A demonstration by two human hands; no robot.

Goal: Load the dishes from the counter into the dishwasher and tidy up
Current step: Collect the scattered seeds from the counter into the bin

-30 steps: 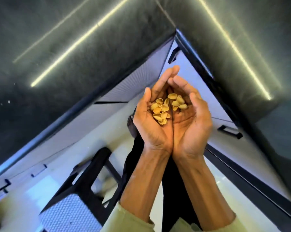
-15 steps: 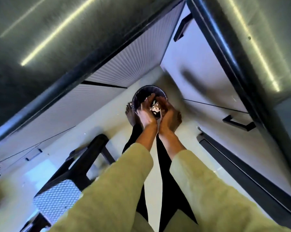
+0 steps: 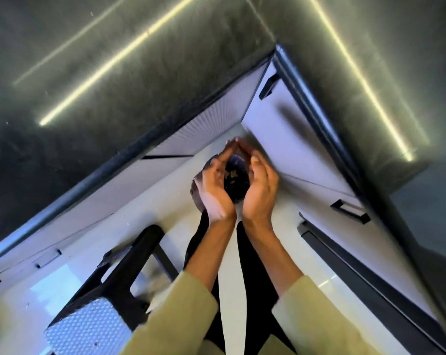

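My left hand point(image 3: 215, 187) and my right hand point(image 3: 260, 185) hang palms facing over a dark round bin point(image 3: 236, 190) on the floor in the cabinet corner. The fingertips meet at the top and the heels are apart, leaving a gap between the palms. Both hands hold nothing. Pale pistachio shells point(image 3: 232, 174) lie inside the bin, seen through the gap. The bin's rim is mostly hidden by my hands.
A dark stone counter point(image 3: 114, 80) wraps the corner above white cabinet doors with black handles point(image 3: 350, 211). A black stool with a perforated seat point(image 3: 88, 326) stands at the lower left. My bare foot point(image 3: 197, 198) is beside the bin on the pale floor.
One second ago my cupped hands held the shells high. They dropped to the bin, opened apart, and the shells fell in; my hands have risen a little since.
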